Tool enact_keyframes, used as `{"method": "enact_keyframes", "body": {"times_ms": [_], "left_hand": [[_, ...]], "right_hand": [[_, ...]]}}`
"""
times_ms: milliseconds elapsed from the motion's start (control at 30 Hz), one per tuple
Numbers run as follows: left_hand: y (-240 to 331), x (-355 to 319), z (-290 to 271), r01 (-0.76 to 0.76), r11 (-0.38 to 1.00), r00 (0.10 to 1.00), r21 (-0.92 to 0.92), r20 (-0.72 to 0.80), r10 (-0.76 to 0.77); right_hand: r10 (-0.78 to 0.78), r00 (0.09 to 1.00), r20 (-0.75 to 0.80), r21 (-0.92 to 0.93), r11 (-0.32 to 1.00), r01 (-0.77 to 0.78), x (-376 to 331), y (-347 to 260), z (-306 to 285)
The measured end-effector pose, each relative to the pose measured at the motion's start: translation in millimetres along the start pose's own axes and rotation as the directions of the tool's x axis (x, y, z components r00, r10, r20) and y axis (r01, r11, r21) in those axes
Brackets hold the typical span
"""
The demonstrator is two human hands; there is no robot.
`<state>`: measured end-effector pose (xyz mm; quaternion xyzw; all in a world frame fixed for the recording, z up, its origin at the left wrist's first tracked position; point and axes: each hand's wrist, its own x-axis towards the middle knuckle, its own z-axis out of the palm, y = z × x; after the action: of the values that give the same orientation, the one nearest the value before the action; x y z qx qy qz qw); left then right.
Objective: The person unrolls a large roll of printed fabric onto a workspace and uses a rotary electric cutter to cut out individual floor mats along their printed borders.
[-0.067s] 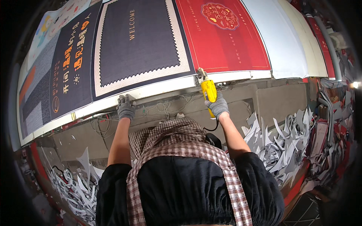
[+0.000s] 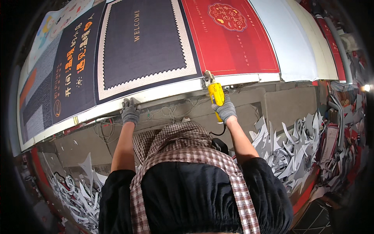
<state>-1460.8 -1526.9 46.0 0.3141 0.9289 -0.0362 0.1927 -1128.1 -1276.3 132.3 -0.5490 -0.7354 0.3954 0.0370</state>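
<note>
A long sheet of printed door mats lies on a table: a dark grey mat with a cream scalloped border (image 2: 144, 46), a red mat (image 2: 230, 39) to its right, a dark mat with orange characters (image 2: 74, 78) to its left. My right hand (image 2: 224, 110), in a grey glove, grips a yellow electric cutter (image 2: 215, 93) whose head sits at the sheet's near white edge (image 2: 171, 93), between the grey and red mats. My left hand (image 2: 130, 111), also gloved, presses flat on that white edge below the grey mat.
White and grey offcut strips (image 2: 288, 152) pile up on the floor at right, and more offcuts (image 2: 74, 191) at lower left. The cutter's black cord (image 2: 218, 132) hangs below my right wrist. A plain white sheet section (image 2: 292, 39) lies right of the red mat. Loose threads dangle under the table edge.
</note>
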Motion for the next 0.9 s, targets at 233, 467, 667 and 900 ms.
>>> {"method": "enact_keyframes", "body": {"times_ms": [233, 467, 667, 900], "left_hand": [[5.9, -11.0, -15.7, -0.055, 0.998, 0.998, 0.038, 0.028, 0.053], [9.2, -18.7, -32.7, -0.06, 0.998, 0.996, 0.006, 0.063, 0.059], [8.6, -17.1, -25.4, -0.049, 0.999, 0.998, -0.004, 0.026, 0.049], [12.5, -11.6, -15.5, 0.004, 0.999, 0.998, -0.038, -0.056, -0.007]], "right_hand": [[-0.018, 0.998, -0.065, 0.012, 1.0, 0.019, 17.9, -5.8, 14.4], [-0.054, 0.996, -0.068, 0.078, 0.995, 0.059, 44.8, -19.8, 17.5], [-0.1, 0.989, -0.108, 0.081, 0.991, 0.109, 95.7, -28.5, 25.6], [-0.083, 0.991, -0.102, 0.081, 0.992, 0.092, 152.0, -36.9, 33.6]]}}
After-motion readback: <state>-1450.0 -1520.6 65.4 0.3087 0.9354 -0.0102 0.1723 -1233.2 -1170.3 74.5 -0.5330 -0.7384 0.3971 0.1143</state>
